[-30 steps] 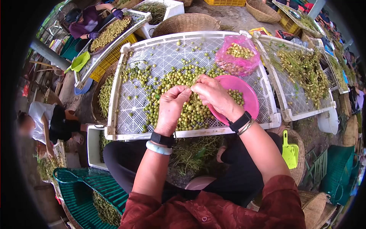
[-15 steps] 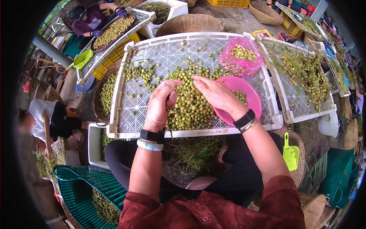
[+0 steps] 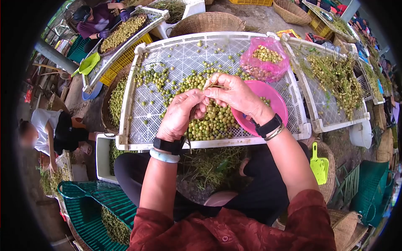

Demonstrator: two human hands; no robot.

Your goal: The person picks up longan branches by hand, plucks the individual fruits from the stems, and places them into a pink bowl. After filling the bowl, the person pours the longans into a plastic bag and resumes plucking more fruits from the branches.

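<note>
My left hand (image 3: 182,112) is closed, thumb and fingers pinching a thin stem (image 3: 207,88) above a pile of small round green-yellow fruits (image 3: 213,127). Fingertips of my right hand (image 3: 235,93) meet it there and grip the same stem. A stalk end also hangs below my left palm. Whether fruits are still attached to the stem is hidden by my fingers. The pile lies on a white perforated plastic tray (image 3: 197,146). Beside my right wrist is a pink bowl (image 3: 278,104) with some green fruits. Farther back sits a pink plastic bag (image 3: 274,74) of paler fruits.
A second white tray (image 3: 320,125) with fruiting stems adjoins on the right. At the left stand a fruit-filled wicker basket (image 3: 109,90) and a green basket (image 3: 83,209). A yellow-green dustpan (image 3: 320,169) is at my right knee. Two people work on the left.
My hands have come together over the pile. My right hand went from flat and extended to pinching the stem with my left fingers.
</note>
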